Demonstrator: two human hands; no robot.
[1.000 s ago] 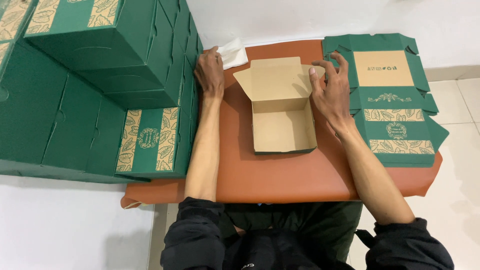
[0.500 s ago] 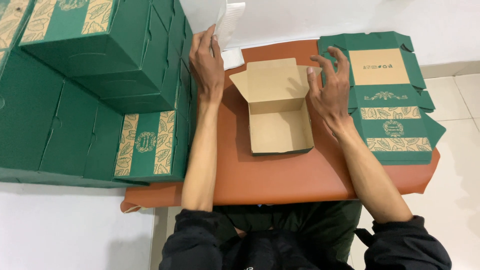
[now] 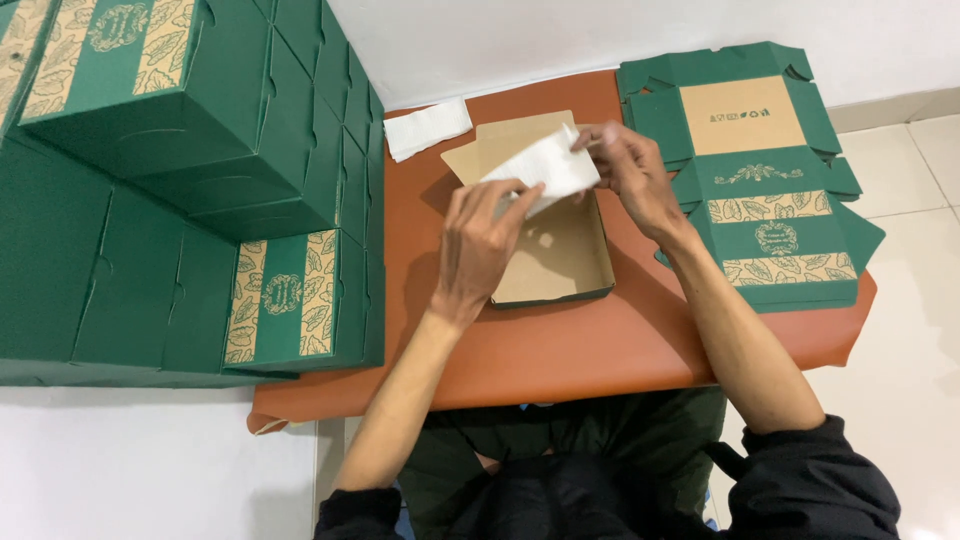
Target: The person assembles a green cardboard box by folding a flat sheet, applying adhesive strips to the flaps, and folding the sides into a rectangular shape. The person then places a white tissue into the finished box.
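Over the open cardboard box (image 3: 548, 250), which sits on the orange-brown table (image 3: 560, 350), both hands hold one white sheet of paper (image 3: 545, 170) in the air. The left hand (image 3: 480, 245) pinches the sheet's lower left corner between thumb and fingertips, the other fingers curled loosely beside them; the right hand (image 3: 630, 170) pinches the upper right edge, its fingers bent and close together. The sheet hangs tilted, just above the box's far wall and raised lid flap (whether it touches the cardboard I cannot tell). The box is plain brown inside, and only this one stands open. A second supply of white paper (image 3: 427, 127), one small pile, lies flat on the table near the far left corner, well apart from the hands. To the right lies one stack of flat green box blanks (image 3: 765, 185) with leaf-patterned tan bands, how many in the stack I cannot count. To the left stand the folded green boxes (image 3: 200, 190), stacked in tiers; at least six show, and more run past the edge of view.
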